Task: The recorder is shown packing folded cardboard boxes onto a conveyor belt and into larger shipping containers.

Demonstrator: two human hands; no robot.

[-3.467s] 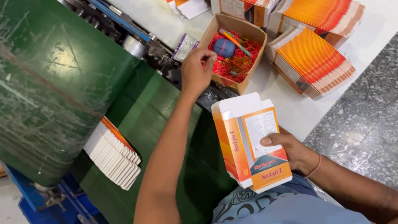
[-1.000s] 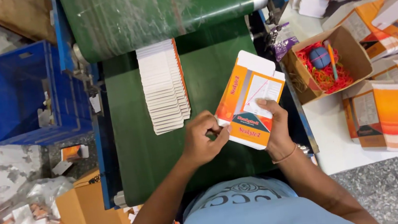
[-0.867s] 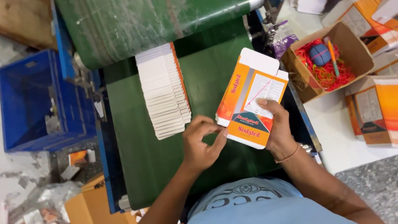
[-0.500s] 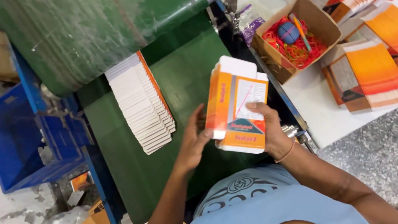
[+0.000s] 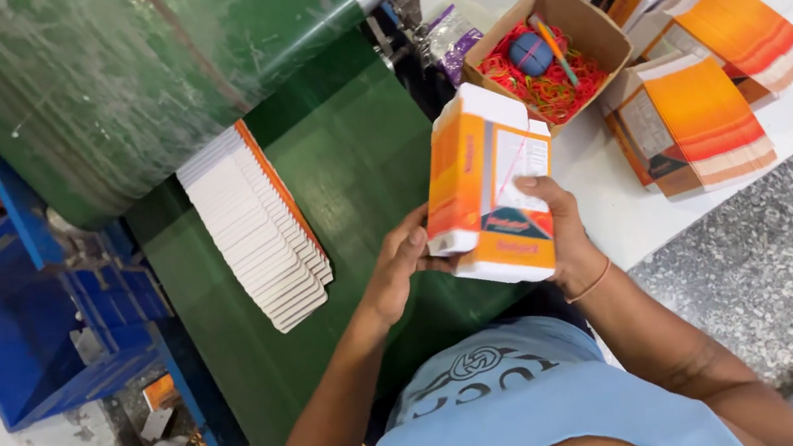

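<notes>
Both hands were on one bundle of flat orange-and-white cartons (image 5: 485, 192), held upright above the green belt (image 5: 338, 159). The right hand (image 5: 560, 243) was wrapped round its lower right side with a finger across the front, and the left hand (image 5: 400, 271) gripped the lower left edge, fingers closed on it. I couldn't make out a band on the bundle, so it looked squared up but not tied off yet. Finished-looking stacks (image 5: 696, 116) already lay on the white table (image 5: 608, 217), just beside the small box of red rubber bands (image 5: 547, 53). A shingled row of cartons (image 5: 256, 225) was sitting on the belt, so plenty looked left to gather.
</notes>
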